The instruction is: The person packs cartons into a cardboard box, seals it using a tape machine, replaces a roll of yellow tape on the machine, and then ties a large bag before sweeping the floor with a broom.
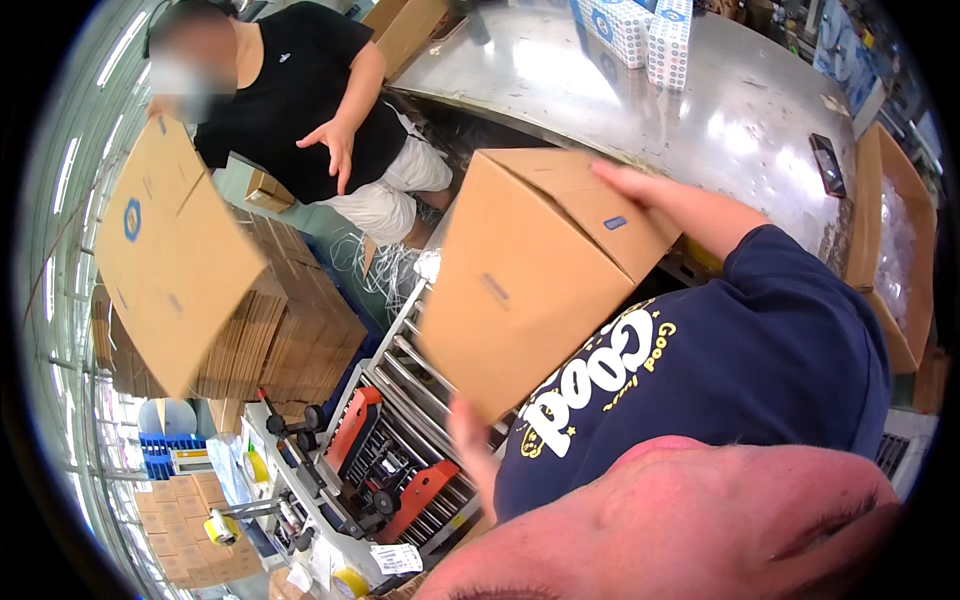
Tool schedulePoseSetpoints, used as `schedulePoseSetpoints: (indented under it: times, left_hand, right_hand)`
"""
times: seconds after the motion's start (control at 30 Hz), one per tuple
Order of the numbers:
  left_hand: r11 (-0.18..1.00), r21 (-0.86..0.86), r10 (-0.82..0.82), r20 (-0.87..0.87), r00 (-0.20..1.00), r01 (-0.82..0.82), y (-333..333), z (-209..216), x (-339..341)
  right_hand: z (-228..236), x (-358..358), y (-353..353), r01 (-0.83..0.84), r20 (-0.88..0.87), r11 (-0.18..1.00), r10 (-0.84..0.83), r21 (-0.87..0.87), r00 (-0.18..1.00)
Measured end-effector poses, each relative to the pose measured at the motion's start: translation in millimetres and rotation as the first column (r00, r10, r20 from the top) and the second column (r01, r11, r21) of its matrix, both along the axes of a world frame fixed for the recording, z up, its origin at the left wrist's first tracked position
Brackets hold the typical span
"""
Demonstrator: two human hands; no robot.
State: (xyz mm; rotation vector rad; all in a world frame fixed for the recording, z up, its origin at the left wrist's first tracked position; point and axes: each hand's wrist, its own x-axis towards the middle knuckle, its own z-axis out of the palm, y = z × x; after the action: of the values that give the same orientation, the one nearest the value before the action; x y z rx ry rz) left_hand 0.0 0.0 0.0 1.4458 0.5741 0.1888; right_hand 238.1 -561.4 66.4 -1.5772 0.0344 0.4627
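Note:
A closed brown cardboard box (515, 285) is held tilted between my two hands, in front of my dark shirt and over the roller conveyor (405, 350). My right hand (630, 185) presses on its upper far side, with the fingers near a flap seam. At the lower near corner my left hand (472, 440) grips the box; it is a little blurred and its fingertips are partly hidden. Across from me a person in a black shirt (290, 95) holds up a flattened cardboard box (175, 260). That person's other hand (335, 150) has its fingers spread.
Stacked flattened boxes (290, 320) stand left of the conveyor. A sealing machine with orange guards (355, 420) sits on it. The metal table (520, 85) bears patterned boxes (670, 45) and a phone (828, 165). An open carton (865, 250) holds plastic bags. White straps (365, 265) litter the floor.

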Motion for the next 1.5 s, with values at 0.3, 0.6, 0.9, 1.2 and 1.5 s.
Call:
schedulePoseSetpoints:
  times: [0.3, 0.6, 0.9, 1.2, 1.5]
  left_hand:
    - [0.476, 0.345, -0.814, -0.175, 0.554, 0.809, -146, 194, 91]
    - [-0.166, 0.714, -0.379, -0.683, 0.624, 0.68, -112, 67, 137]
    - [0.635, 0.63, 0.005, -0.582, 0.813, 0.447, -135, -13, 124]
    - [0.589, 0.321, -0.48, -0.6, 0.64, 0.742, -242, -7, 147]
    - [-0.116, 0.473, -0.611, -0.727, 0.313, 0.873, -355, 157, 271]
  right_hand:
    - [107, -39, 86, -0.268, 0.088, 0.923, 0.253, 0.278, 0.963]
    - [53, 59, -1, -0.102, 0.369, 0.789, 0.393, -0.606, 0.843]
    - [-72, 10, -12, 0.0, 0.199, 0.502, 0.343, -0.865, 0.918]
    - [122, 142, -99, 0.398, 0.53, 0.403, 0.303, -0.824, 0.792]
    - [121, 141, -187, 0.233, 0.289, 0.249, 0.217, -0.94, 0.932]
